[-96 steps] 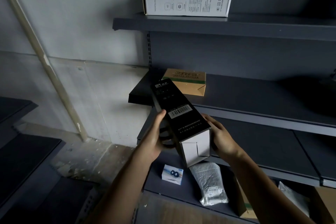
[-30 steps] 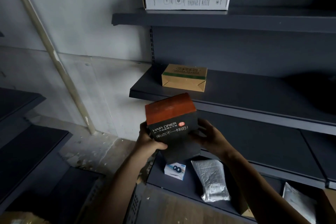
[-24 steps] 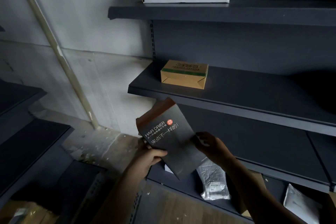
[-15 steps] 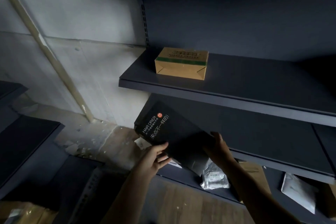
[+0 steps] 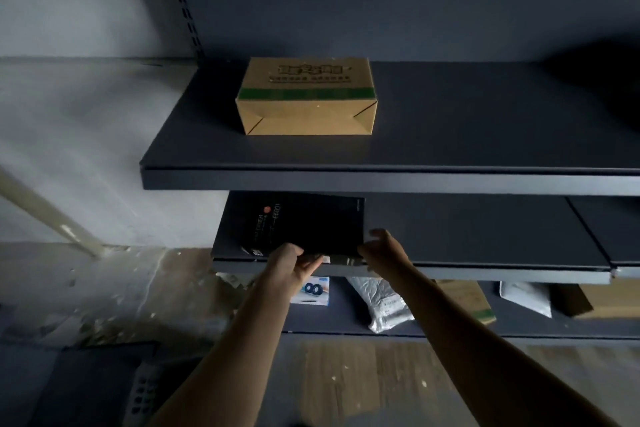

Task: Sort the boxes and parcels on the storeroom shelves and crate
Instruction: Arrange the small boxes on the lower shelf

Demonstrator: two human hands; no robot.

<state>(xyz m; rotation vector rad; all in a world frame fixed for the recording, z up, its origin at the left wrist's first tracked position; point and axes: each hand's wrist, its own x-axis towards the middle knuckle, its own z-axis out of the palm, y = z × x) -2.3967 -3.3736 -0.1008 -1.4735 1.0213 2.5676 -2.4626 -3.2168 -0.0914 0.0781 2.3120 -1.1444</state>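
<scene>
Head view: hair dryer box (image 5: pixel 294 225) flat on the middle shelf (image 5: pixel 485 236)

It lies straight ahead of both hands, its long axis running along the shelf's front lip. The left hand (image 5: pixel 287 267) grips the near edge about midway. The right hand (image 5: pixel 381 250) curls on the near right corner, so the hands sit apart, equally close. A short push inward, then letting go, looks like what's left.

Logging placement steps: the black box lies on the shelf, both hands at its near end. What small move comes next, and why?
Probably nudge the black hair drier box slightly farther back, then release. It lies flat on the shelf, its near end at the front lip, with the left hand and right hand holding that end.
</scene>
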